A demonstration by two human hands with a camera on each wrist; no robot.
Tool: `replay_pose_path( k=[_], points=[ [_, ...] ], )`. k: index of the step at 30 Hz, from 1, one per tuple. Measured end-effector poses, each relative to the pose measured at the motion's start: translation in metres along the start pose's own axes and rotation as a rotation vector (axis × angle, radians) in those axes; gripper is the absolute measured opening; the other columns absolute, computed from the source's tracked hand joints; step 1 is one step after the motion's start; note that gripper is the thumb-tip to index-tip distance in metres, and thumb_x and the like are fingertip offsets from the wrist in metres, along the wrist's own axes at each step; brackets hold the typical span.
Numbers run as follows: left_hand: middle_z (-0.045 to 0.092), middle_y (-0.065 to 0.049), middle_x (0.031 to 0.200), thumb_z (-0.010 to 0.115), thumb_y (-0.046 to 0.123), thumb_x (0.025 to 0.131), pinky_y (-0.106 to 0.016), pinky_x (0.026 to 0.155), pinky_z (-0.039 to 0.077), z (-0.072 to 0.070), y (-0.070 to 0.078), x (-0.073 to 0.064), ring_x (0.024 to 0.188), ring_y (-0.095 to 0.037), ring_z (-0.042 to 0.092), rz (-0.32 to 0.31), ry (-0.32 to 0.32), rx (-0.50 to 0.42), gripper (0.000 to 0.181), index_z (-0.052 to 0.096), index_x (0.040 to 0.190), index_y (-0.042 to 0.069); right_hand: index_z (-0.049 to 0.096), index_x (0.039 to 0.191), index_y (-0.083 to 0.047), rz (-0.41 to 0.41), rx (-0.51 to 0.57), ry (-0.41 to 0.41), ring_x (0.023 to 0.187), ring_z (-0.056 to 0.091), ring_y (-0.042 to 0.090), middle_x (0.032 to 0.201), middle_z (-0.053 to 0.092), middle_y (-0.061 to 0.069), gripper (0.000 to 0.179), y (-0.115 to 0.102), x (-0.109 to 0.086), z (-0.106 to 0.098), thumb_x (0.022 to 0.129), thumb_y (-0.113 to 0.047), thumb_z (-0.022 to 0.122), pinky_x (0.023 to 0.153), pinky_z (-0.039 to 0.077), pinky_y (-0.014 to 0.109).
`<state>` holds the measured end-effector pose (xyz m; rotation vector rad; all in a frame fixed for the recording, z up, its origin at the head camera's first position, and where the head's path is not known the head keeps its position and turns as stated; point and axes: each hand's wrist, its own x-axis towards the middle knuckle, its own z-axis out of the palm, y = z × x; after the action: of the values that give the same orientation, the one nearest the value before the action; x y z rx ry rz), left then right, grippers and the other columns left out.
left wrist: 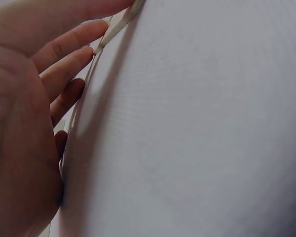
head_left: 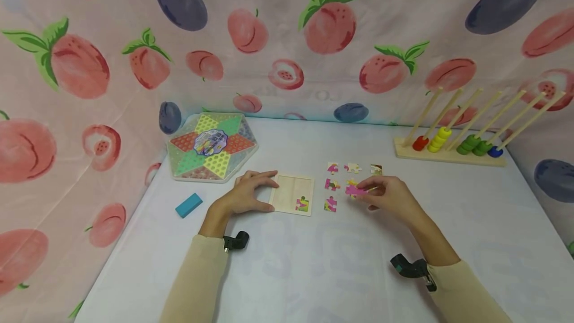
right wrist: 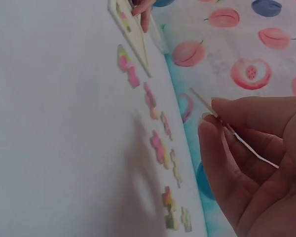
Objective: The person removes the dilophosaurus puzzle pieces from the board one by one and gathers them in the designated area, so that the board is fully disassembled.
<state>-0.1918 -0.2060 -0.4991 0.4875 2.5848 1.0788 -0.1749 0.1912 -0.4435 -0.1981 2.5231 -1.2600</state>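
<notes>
My left hand (head_left: 246,194) holds the left side of a square wooden puzzle tray (head_left: 284,193), thumb at the lower corner and fingers near the upper one. A single jigsaw piece (head_left: 302,204) sits in the tray's lower right corner. Over the loose pieces, my right hand (head_left: 391,197) pinches a thin jigsaw piece (right wrist: 244,143) between thumb and fingers; the right wrist view shows it edge-on, above the table. Right of the tray lie several loose pink, yellow and green pieces, among them one nearest me (head_left: 330,204) and one in the back row (head_left: 353,168). Others are partly hidden by my right hand.
A hexagonal Chinese checkers board (head_left: 184,163) lies back left, with a blue block (head_left: 189,205) in front of it. At the back right stands a wooden peg rack (head_left: 453,156) with coloured beads on upright rods. Fruit-print cloth (head_left: 287,29) hangs behind the white table.
</notes>
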Motion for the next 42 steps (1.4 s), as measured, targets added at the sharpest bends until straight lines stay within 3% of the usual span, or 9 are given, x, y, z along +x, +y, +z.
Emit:
replay_pose_path(
  k=[9, 19, 28, 42],
  points=[
    [0.039, 0.014, 0.164, 0.090, 0.030, 0.074, -0.057, 0.119, 0.019, 0.000, 0.002, 0.000, 0.142, -0.020, 0.036, 0.008, 0.003, 0.021, 0.054, 0.069, 0.123, 0.030, 0.072, 0.113, -0.003, 0.078, -0.007, -0.014, 0.075, 0.072, 0.013, 0.105, 0.076, 0.014, 0.031, 0.022, -0.001, 0.014, 0.088, -0.020, 0.080, 0.069, 0.060, 0.020],
    [0.039, 0.015, 0.164, 0.091, 0.028, 0.073, -0.056, 0.120, 0.019, -0.002, 0.007, -0.001, 0.144, -0.020, 0.035, -0.019, -0.007, 0.009, 0.054, 0.070, 0.123, 0.030, 0.075, 0.109, -0.004, 0.119, -0.055, 0.022, 0.066, 0.071, 0.009, 0.097, 0.077, 0.008, 0.030, 0.024, -0.001, 0.026, 0.086, -0.022, 0.082, 0.062, 0.054, 0.020],
    [0.039, 0.016, 0.164, 0.091, 0.029, 0.073, -0.056, 0.120, 0.020, -0.001, 0.004, -0.001, 0.143, -0.020, 0.035, -0.019, -0.002, 0.014, 0.054, 0.070, 0.123, 0.030, 0.076, 0.108, -0.003, 0.126, -0.136, 0.021, 0.056, 0.061, 0.011, 0.063, 0.069, 0.002, 0.029, 0.016, -0.002, 0.028, 0.087, -0.022, 0.081, 0.056, 0.044, 0.023],
    [0.039, 0.015, 0.164, 0.091, 0.028, 0.074, -0.056, 0.119, 0.020, 0.000, 0.004, -0.001, 0.144, -0.020, 0.035, -0.016, -0.004, 0.005, 0.054, 0.070, 0.124, 0.029, 0.077, 0.106, -0.004, 0.105, -0.191, 0.031, 0.071, 0.056, 0.016, 0.088, 0.072, 0.009, 0.021, 0.017, -0.001, 0.029, 0.087, -0.014, 0.076, 0.060, 0.046, 0.025]
  ],
)
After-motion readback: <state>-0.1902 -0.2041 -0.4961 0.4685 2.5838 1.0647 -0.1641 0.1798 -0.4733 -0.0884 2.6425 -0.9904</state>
